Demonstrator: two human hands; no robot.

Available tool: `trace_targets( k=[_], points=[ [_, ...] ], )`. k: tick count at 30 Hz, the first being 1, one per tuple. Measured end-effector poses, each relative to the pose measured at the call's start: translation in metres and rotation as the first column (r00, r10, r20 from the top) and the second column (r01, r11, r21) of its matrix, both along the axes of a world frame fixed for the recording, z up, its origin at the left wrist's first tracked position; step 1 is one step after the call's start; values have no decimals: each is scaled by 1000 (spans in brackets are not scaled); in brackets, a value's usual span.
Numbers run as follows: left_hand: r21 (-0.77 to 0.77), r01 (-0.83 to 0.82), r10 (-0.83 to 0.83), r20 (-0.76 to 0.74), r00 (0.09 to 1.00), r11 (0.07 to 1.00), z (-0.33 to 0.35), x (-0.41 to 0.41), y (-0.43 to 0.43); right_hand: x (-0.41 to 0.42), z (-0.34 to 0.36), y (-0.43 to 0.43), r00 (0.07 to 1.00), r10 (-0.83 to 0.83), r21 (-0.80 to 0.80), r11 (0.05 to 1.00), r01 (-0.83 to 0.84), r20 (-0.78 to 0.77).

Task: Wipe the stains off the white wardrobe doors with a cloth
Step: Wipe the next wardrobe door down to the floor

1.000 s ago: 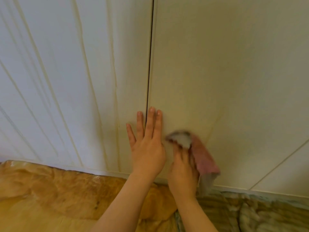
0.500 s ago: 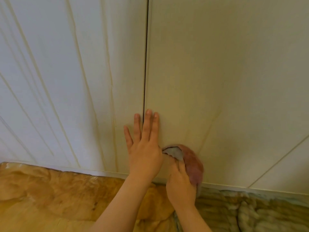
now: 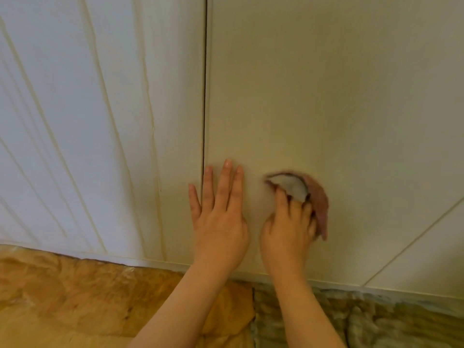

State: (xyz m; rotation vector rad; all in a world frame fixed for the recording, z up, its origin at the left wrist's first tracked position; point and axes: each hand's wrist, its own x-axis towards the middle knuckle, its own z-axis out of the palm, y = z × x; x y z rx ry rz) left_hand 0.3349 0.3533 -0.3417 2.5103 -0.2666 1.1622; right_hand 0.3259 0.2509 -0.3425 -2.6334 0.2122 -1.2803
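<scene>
The right hand has swept the crumpled pink-and-grey cloth rightward, away from the left hand, which stays flat, fingers straight, across the seam of the white wardrobe doors. Curled fingers grip the cloth against the right door.

No text or label can be read anywhere.

Item: low surface beneath the wardrobe doors (stone floor or padded cover, I cannot tell from where I stand).
- Amber-brown section: mottled, glossy, at 7 to 8 o'clock.
- Grey-green section: mottled, rumpled-looking, at 5 o'clock.
- The sections meet along a seam near 6 o'clock.
- The doors' bottom edge meets the surface's far side.
</scene>
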Motion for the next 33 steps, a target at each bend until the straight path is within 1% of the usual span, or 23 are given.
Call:
trace_targets(
  k=[2, 3, 4, 5, 6, 8, 9, 10, 11, 12, 13, 14, 15, 16, 18, 20, 22, 24, 26, 28, 30, 32, 33],
  points=[
    [35, 4, -4, 7, 1000, 999, 1, -1, -1, 13, 52, -15, 992, 0, 99, 995, -12, 123],
    [34, 1, -2, 9, 1000, 999, 2, -1, 0, 17, 64, -20, 988, -5, 133, 991, -17, 157],
    [28, 1, -1, 8, 1000, 1000, 4, -1, 1, 18, 63, -23, 984, -10, 134, 991, -14, 180],
    [22, -1, 1, 11, 1000, 1000, 6, -1, 1, 16, 53, -24, 984, -6, 117, 993, -15, 176],
    [12, -4, 3, 19, 1000, 1000, 8, 0, 1, 11, 33, -22, 991, -12, 98, 995, -1, 131],
    [-5, -6, 6, 33, 999, 1000, 11, 0, 0, -1, -13, -9, 1000, -5, 66, 998, 5, -8],
    [-14, -4, 5, 42, 999, 1000, 14, 0, -1, -3, -22, -7, 997, 9, 64, 998, -4, -72],
    [-23, 1, 0, 52, 999, 1000, 17, -1, -2, -3, -17, -6, 994, 28, 78, 997, -20, -105],
    [-29, 2, -1, 60, 998, 1000, 20, -1, -1, 1, -2, -7, 996, 54, 96, 994, -47, -76],
    [-31, 7, -5, 56, 998, 1000, 22, -2, -1, 5, 19, -10, 998, 67, 102, 993, -67, 4],
    [-22, 14, -13, 52, 999, 1000, 24, -1, -1, 8, 45, -14, 989, 113, 129, 984, -124, 95],
    [-7, 18, -18, 42, 999, 1000, 23, -2, -1, 9, 67, -19, 971, 191, 177, 960, -215, 146],
    [6, 22, -22, 33, 999, 1000, 22, -3, 1, 10, 82, -25, 951, 257, 202, 936, -289, 171],
    [13, 26, -26, 26, 999, 1000, 21, -3, 2, 10, 85, -29, 939, 289, 219, 920, -326, 187],
    [6, 17, -17, 25, 1000, 1000, 20, -2, 6, 7, 74, -22, 947, 286, 240, 918, -315, 149],
    [-19, 15, -15, 18, 1000, 1000, 18, -1, 8, 3, 41, -12, 968, 236, 242, 937, -250, 86],
    [-35, 33, -32, 28, 999, 999, 21, -3, 7, -2, 36, -6, 968, 250, 325, 913, -247, 33],
    [-45, 38, -37, 29, 999, 998, 25, -3, 6, 1, 64, -8, 955, 287, 306, 905, -296, 76],
    [-53, 46, -45, 14, 999, 998, 27, -3, 6, 4, 100, -11, 947, 308, 238, 916, -322, 96],
    [-52, 52, -52, 6, 999, 997, 25, -4, 6, 9, 112, -13, 965, 259, 213, 941, -263, 49],
    [-45, 46, -47, -5, 999, 998, 19, -3, 7, 12, 98, -8, 981, 196, 182, 964, -195, 9],
    [-34, 40, -41, -18, 999, 999, 10, -1, 9, 8, 59, -2, 982, 187, 131, 975, -182, -26],
    [-32, 33, -34, -26, 999, 999, 4, -1, 9, 6, 33, -2, 982, 175, 105, 980, -167, -70]
  ],
)
